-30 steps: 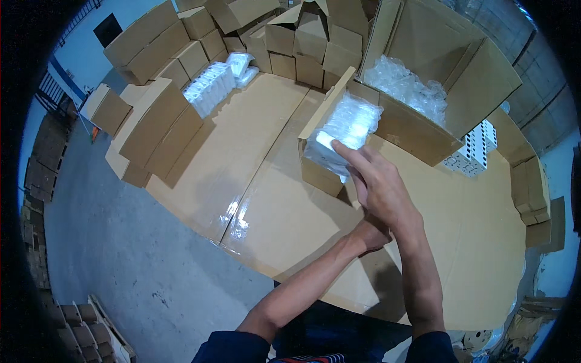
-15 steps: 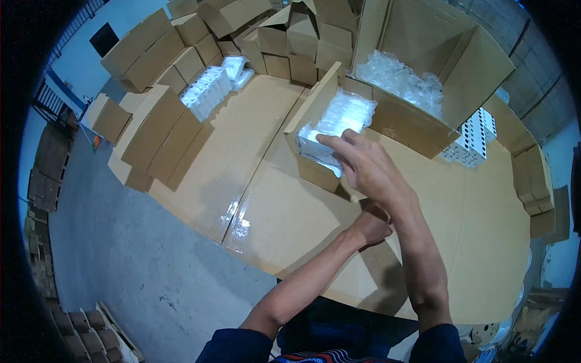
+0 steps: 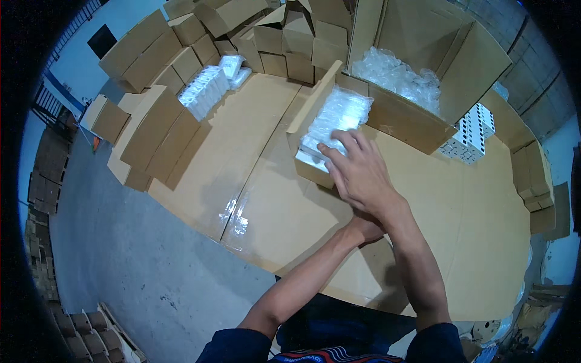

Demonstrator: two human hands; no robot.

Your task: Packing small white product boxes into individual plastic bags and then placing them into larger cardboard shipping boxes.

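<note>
Inside small carton (image 3: 315,115), clear-wrapped packets (image 3: 339,115) lie under right hand (image 3: 360,172).

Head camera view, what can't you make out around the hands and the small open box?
- Left hand: mostly hidden under the right wrist.
- Small open box: its bottom is covered by plastic-wrapped packs.
- Right hand: fingers lie on the packs; grip cannot be told.
- Large carton: top cut off by the edge.

Brown cardboard boxes (image 3: 148,130) are seen on a brown cardboard-covered table (image 3: 254,199); clear plastic packets (image 3: 339,115) are shown, white inside.
</note>
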